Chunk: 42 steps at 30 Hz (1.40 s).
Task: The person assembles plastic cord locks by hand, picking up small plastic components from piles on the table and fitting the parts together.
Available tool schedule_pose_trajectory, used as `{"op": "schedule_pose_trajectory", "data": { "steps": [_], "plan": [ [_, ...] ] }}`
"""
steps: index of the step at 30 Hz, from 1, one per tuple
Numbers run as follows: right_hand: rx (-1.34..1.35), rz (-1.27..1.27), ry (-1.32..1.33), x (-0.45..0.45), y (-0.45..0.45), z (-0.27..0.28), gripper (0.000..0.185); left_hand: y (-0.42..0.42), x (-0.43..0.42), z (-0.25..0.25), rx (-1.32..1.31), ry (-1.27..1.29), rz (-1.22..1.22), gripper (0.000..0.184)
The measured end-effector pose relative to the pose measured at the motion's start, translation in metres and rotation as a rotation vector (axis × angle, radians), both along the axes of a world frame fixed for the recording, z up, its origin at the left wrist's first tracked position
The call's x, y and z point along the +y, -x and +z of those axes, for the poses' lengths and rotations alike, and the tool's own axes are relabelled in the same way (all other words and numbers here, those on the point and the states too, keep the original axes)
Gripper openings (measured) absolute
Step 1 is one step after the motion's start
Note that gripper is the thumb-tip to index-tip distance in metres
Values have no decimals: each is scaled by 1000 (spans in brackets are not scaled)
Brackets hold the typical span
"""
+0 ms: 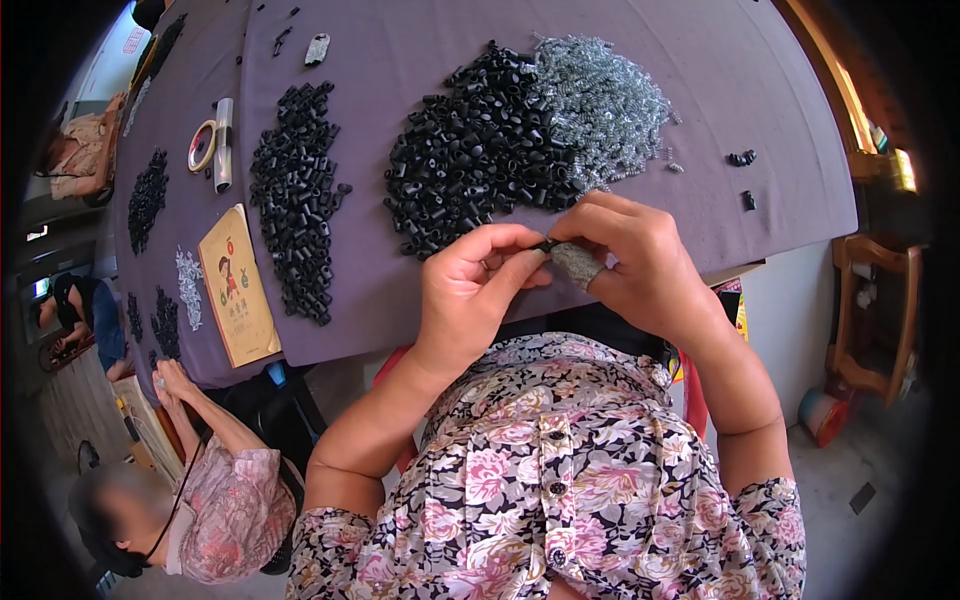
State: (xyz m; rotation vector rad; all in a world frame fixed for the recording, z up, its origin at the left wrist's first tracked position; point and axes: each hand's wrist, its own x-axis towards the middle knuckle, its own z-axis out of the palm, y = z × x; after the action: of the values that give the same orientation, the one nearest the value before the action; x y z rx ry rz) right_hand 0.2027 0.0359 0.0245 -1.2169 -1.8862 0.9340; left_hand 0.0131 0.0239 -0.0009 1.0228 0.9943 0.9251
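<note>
Both my hands meet in front of the table's near edge, pinching a small black part (545, 246) between their fingertips. My left hand (478, 285) is closed on it from the left. My right hand (635, 255) grips from the right, with a grey covering (577, 264) wrapped round one finger. The fingers hide most of the part, so its exact kind cannot be made out. Just beyond my hands lies a large pile of short black plastic tubes (480, 135). Touching its right side is a heap of small metal springs (605, 100).
A long pile of black pieces (295, 200) lies to the left, beside a booklet (240, 290), a tape roll (202, 146) and a clear tube (224, 145). Another person (220, 480) sits at the lower left with hands at the table edge. A wooden chair (875, 310) stands at right.
</note>
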Motion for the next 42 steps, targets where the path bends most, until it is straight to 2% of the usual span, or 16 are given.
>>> {"op": "schedule_pose_trajectory", "data": {
  "steps": [11,17,23,35,41,42],
  "plan": [
    [43,96,206,7,-5,5,14,5,1,-4,11,-35,-34,14],
    [80,52,322,3,-2,4,11,6,0,-6,26,-45,-20,14],
    [239,68,698,13,-6,3,11,7,2,-4,35,-54,-49,13],
    [325,96,656,9,-7,-1,13,9,4,-3,-10,-16,-78,13],
    [289,88,574,6,-4,-5,10,9,4,-3,-7,11,-92,12],
    [203,70,525,4,-3,-2,10,8,4,-3,-1,13,-91,12]
  ]
}}
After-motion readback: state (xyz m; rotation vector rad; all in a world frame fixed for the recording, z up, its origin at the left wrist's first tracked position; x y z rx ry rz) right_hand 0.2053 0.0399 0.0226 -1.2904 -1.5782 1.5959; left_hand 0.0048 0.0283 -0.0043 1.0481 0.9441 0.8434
